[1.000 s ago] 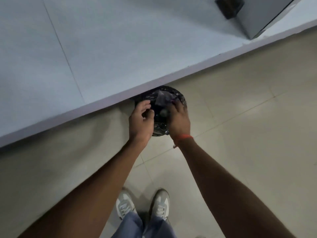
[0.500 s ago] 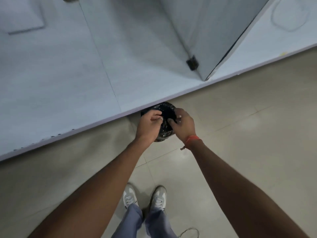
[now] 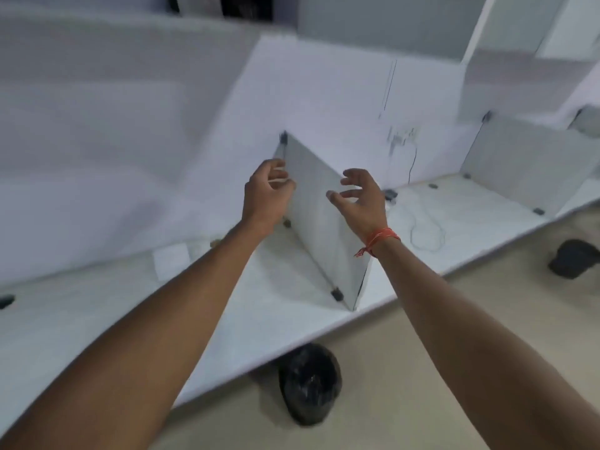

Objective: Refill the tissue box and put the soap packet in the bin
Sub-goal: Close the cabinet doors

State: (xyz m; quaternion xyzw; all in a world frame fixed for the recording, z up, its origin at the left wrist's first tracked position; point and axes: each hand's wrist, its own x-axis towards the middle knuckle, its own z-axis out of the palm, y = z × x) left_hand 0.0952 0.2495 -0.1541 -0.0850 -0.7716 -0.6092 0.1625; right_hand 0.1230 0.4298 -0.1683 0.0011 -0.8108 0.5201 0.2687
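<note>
Both arms are stretched forward over the white desk (image 3: 97,319). My left hand (image 3: 264,196) is raised with the back toward the camera, fingers loosely curled and slightly apart, holding nothing. My right hand (image 3: 358,198) is level with it, fingers spread and bent like a claw, thumb pointing left, also empty. A red thread band (image 3: 378,238) circles the right wrist.

An upright grey divider panel (image 3: 321,228) stands on the desk between the two hands, behind them from this view. A white cable (image 3: 425,228) loops on the desk right of the panel. A white card-like object (image 3: 172,259) lies left of the left forearm; too blurred to identify.

The bin (image 3: 308,384), lined with a black bag, sits on the floor half under the desk edge, below and between the forearms. Cannot tell its contents. A dark object (image 3: 573,259) lies on the floor at far right.
</note>
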